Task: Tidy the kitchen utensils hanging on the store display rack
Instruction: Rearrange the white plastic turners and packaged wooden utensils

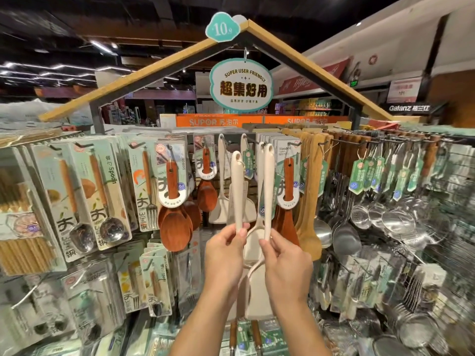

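Two cream plastic utensils stand handle-up before the middle of the display rack (341, 142). My left hand (226, 249) pinches the lower handle of the left cream utensil (237, 191). My right hand (285, 263) pinches the right cream utensil (267, 191) the same way. Their loop ends sit just below the hooks, off the pegs as far as I can tell. Their heads are hidden behind my hands. More cream spatulas (220, 201) hang behind them on pegs.
Dark wooden spoons (176, 227) hang to the left, packaged spoons and forks (102, 196) further left. Pale wooden spatulas (312, 201) and steel ladles and strainers (380, 219) hang to the right. A hanging sign (241, 84) sits under the roof-shaped frame above.
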